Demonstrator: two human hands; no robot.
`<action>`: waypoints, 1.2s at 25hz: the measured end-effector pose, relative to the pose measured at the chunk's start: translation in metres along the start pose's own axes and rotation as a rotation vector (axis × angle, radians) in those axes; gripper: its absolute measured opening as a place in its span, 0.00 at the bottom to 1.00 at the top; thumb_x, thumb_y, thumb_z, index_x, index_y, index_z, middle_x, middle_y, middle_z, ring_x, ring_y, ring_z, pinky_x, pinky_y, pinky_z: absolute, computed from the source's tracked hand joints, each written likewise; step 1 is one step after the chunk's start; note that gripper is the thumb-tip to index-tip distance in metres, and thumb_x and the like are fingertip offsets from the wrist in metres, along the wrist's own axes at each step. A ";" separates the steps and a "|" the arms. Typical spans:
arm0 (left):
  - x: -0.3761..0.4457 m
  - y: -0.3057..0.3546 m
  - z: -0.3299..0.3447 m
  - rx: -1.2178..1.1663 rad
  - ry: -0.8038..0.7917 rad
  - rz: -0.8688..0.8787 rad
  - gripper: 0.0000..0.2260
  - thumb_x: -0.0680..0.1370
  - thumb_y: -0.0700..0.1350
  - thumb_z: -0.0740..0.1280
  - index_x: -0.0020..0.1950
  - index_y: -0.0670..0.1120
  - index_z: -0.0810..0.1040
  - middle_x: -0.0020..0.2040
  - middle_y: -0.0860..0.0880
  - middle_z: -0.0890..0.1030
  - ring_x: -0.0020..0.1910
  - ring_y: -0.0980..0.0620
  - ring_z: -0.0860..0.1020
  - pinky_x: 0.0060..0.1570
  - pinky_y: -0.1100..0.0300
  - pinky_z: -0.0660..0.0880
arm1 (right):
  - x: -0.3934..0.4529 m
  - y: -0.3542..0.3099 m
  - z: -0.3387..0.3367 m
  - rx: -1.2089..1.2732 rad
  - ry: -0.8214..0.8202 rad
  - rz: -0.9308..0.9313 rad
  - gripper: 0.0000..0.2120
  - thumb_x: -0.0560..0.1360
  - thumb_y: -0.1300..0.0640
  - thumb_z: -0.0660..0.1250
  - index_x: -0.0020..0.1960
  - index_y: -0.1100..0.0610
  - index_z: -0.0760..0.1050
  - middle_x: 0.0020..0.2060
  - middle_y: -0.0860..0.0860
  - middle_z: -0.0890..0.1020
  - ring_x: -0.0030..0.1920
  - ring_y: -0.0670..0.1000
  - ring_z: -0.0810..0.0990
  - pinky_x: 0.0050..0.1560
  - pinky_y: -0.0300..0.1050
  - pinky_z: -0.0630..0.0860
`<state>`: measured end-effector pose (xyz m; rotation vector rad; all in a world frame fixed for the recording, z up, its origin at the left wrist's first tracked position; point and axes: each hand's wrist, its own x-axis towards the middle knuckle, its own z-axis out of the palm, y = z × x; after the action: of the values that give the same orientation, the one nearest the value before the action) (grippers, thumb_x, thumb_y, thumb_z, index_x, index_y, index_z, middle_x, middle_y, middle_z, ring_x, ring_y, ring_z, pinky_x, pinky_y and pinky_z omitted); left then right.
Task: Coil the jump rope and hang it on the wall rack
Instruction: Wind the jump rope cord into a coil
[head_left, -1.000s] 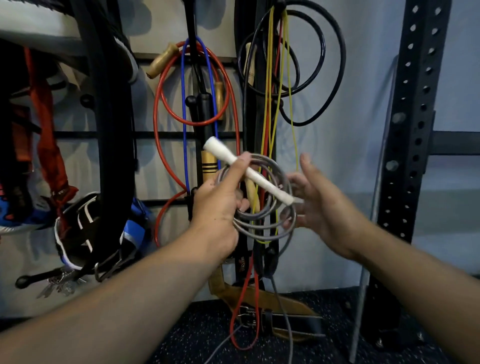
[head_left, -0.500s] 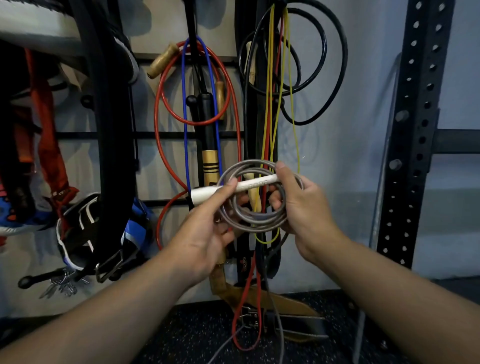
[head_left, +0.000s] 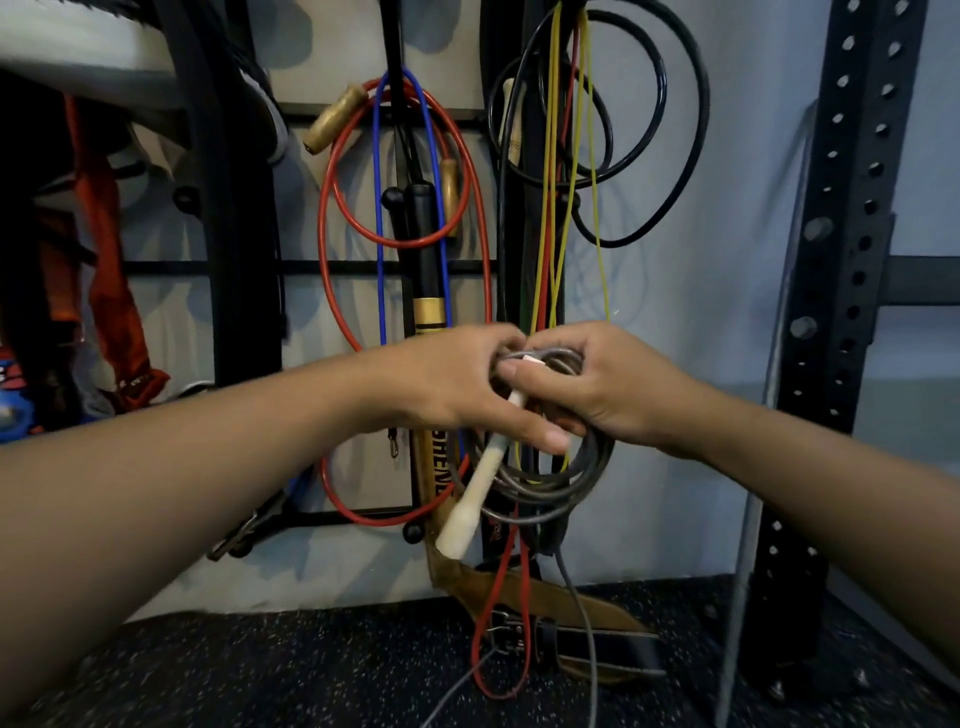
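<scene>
1. Left hand (head_left: 447, 384) closed around the top of the coil (head_left: 550, 467), thumb across its front, at centre frame.
2. Right hand (head_left: 597, 384) gripping the same coil from 3 o'clock, fingers curled over the grey loops, touching the left hand.
3. White handle (head_left: 470, 501) angled down toward 7 o'clock, upper end tucked between both hands, butt end free below.
4. Grey loops bulging out at 5 o'clock of the hands; one loose grey strand trailing down to the floor (head_left: 311, 670).
5. Rack (head_left: 228, 267) behind, at 12 o'clock: red rope (head_left: 332, 218), blue rope (head_left: 379, 208), yellow cords (head_left: 550, 156), black rope (head_left: 696, 156) hanging.
6. Leather belt (head_left: 582, 608) on the floor at 6 o'clock.
</scene>
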<state>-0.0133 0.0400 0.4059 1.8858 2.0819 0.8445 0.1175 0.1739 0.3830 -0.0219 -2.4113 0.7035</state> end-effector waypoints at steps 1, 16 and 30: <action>0.005 0.003 0.006 -0.011 -0.027 0.013 0.18 0.68 0.52 0.81 0.55 0.51 0.84 0.48 0.52 0.88 0.49 0.55 0.86 0.53 0.59 0.80 | 0.001 0.000 -0.003 -0.048 -0.012 -0.008 0.16 0.80 0.48 0.69 0.42 0.59 0.83 0.31 0.58 0.82 0.29 0.51 0.76 0.33 0.39 0.71; 0.000 -0.006 0.049 -0.662 0.552 0.040 0.14 0.76 0.51 0.74 0.39 0.42 0.80 0.30 0.45 0.85 0.31 0.49 0.85 0.38 0.56 0.81 | -0.025 0.029 -0.016 0.564 0.055 0.318 0.42 0.74 0.24 0.51 0.44 0.62 0.82 0.37 0.60 0.80 0.33 0.60 0.72 0.30 0.47 0.70; 0.018 -0.009 0.091 -1.205 0.943 -0.141 0.18 0.77 0.58 0.72 0.31 0.50 0.82 0.32 0.53 0.84 0.37 0.55 0.83 0.52 0.54 0.79 | -0.022 0.018 0.071 1.030 0.477 0.438 0.11 0.79 0.50 0.70 0.47 0.58 0.80 0.23 0.49 0.64 0.17 0.45 0.58 0.21 0.39 0.51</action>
<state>0.0232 0.0816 0.3309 0.6817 1.2622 2.4738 0.0920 0.1512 0.3146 -0.2636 -1.3837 1.8197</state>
